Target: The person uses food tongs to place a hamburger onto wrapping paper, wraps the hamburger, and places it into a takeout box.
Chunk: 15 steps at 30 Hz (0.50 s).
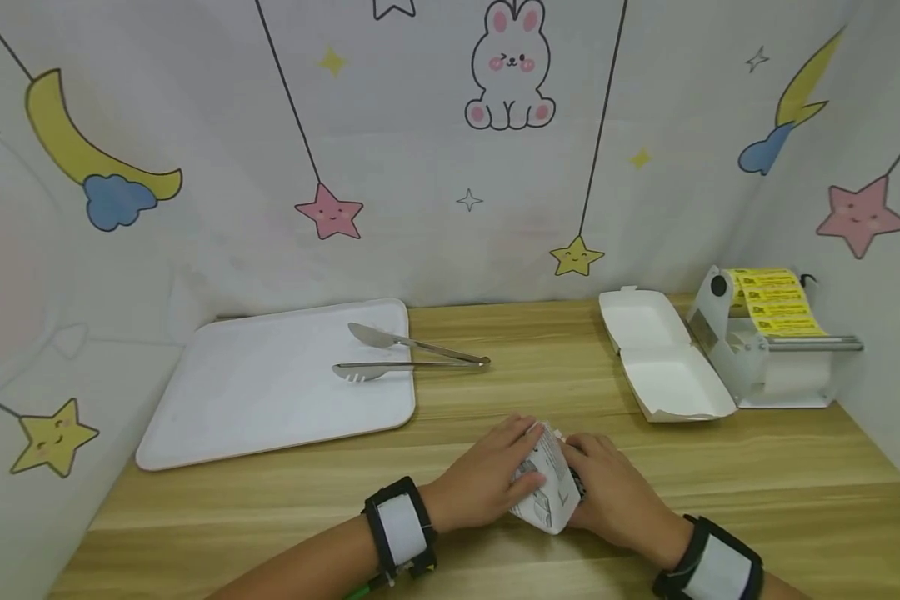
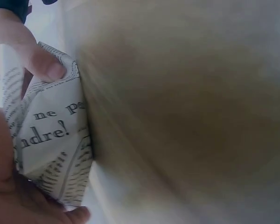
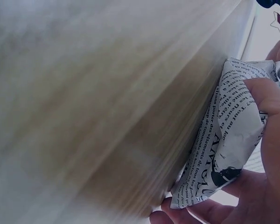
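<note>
A packet wrapped in newsprint-patterned paper [image 1: 549, 493] is between both hands, low over the front of the wooden table. My left hand [image 1: 478, 482] grips its left side, thumb on the near face and fingers over the far top. On the other side, my right hand [image 1: 617, 498] holds it with the fingers partly hidden behind the paper. The left wrist view shows folded, printed flaps on the packet [image 2: 56, 130] and a thumb pressing its upper end. In the right wrist view the paper [image 3: 233, 135] is creased, with a thumb and fingers around it. Whatever the paper wraps is hidden.
A white tray [image 1: 262, 392] lies at the back left, with metal tongs [image 1: 442, 364] resting across its right edge. An open white clamshell box [image 1: 675, 379] stands at the back right, beside a label dispenser [image 1: 791, 371] with a roll of yellow labels [image 1: 776, 302].
</note>
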Motion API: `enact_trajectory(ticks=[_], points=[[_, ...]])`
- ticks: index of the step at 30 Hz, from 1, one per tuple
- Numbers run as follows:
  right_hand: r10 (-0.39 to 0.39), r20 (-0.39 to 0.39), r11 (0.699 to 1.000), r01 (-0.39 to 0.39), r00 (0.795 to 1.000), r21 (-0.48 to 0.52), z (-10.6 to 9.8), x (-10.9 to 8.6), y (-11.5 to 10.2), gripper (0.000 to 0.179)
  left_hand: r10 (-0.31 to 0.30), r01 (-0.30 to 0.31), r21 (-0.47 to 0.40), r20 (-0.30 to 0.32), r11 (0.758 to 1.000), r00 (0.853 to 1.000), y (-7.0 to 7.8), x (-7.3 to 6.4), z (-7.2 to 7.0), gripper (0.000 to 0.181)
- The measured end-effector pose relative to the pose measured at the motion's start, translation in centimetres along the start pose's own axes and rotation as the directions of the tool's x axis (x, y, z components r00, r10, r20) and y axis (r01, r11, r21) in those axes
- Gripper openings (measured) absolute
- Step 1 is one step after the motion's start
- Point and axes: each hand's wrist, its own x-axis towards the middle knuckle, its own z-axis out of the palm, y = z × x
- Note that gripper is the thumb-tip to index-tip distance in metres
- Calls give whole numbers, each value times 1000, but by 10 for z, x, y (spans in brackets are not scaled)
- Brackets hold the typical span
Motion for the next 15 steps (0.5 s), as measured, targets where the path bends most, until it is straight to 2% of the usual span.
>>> enact_trajectory(ticks=[3, 7, 9, 12, 13, 15], points=[[4, 10, 1000, -4, 1000, -8, 0, 1, -1, 85, -1, 2, 126, -4, 992, 1000, 4, 2, -1, 60], [8, 41, 1000, -9, 999, 14, -1, 1, -2, 88, -3, 6, 263, -12, 965, 1000, 8, 3, -2, 55], [10, 86, 998, -16, 996, 69, -4, 0, 0, 94, -21, 23, 302, -9, 953, 1000, 10, 3, -2, 54], [7, 186, 975, -48, 982, 217, -17, -1, 5, 100, -54, 53, 319, -6, 946, 999, 13, 3, -2, 56], [6, 196, 967, -56, 981, 250, -22, -2, 6, 96, -61, 60, 321, -5, 945, 998, 14, 3, -2, 57], [-19, 139, 960, -21, 990, 279, -33, -3, 7, 74, -69, 67, 321, -4, 945, 998, 15, 3, -3, 57]])
